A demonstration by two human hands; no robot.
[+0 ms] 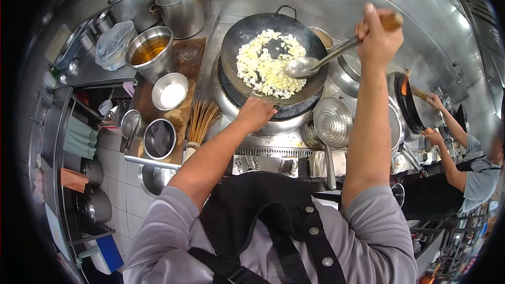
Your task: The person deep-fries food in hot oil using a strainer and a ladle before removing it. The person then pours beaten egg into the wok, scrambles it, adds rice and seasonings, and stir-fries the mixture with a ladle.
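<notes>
A black wok [235, 47] sits tilted on the round burner, with crumbly white and pale yellow food [258, 63] in it that looks like chopped egg. My left hand [256, 113] is closed at the wok's near edge; the handle under the fingers is hidden. Raised at the right, my right hand [380, 37] is wrapped round the wooden end of a metal ladle [301, 67]. The ladle's bowl touches the food on the right side of the wok.
On the left stand a pot of amber liquid [164, 41], a bowl of white contents [181, 84] and a bamboo brush [202, 118]. A perforated strainer [333, 121] lies right of the burner. Further right, a co-worker [463, 173] holds another wok [407, 102].
</notes>
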